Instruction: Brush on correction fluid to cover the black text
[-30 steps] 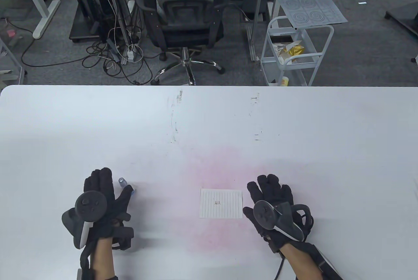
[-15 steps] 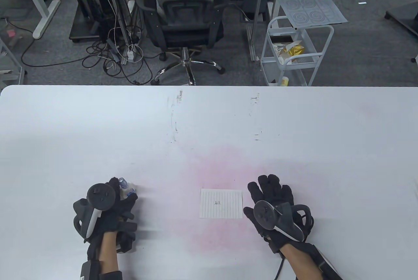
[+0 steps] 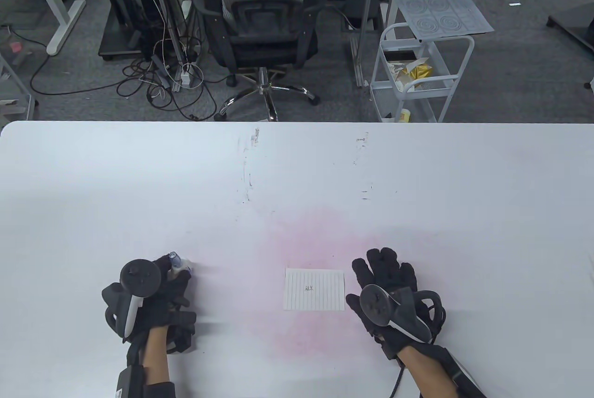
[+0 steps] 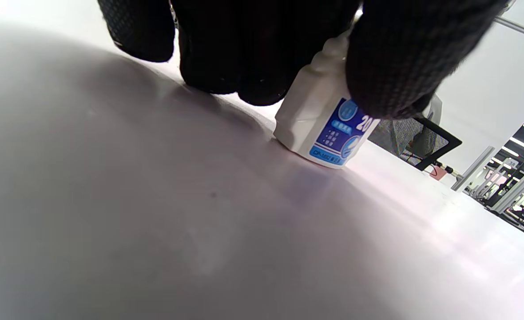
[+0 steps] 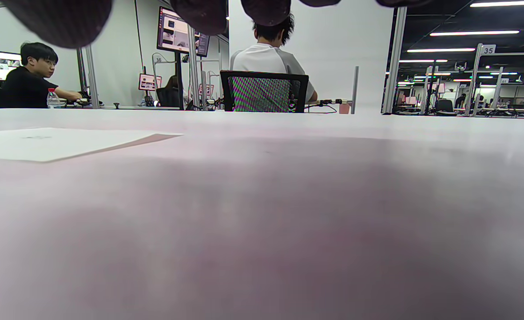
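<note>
One correction fluid bottle (image 4: pixel 322 129) gripped by left hand (image 3: pixel 160 293); one lined paper (image 3: pixel 314 290); right hand (image 3: pixel 390 293) flat, fingers spread.

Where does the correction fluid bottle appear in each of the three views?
Table view: the correction fluid bottle is at lower left, gripped by the left hand.
Left wrist view: the bottle is upper centre-right, its base on the table, gloved fingers around it.
Right wrist view: not in it.
Shared landmark: the lined paper, also at the right wrist view's left.
</note>
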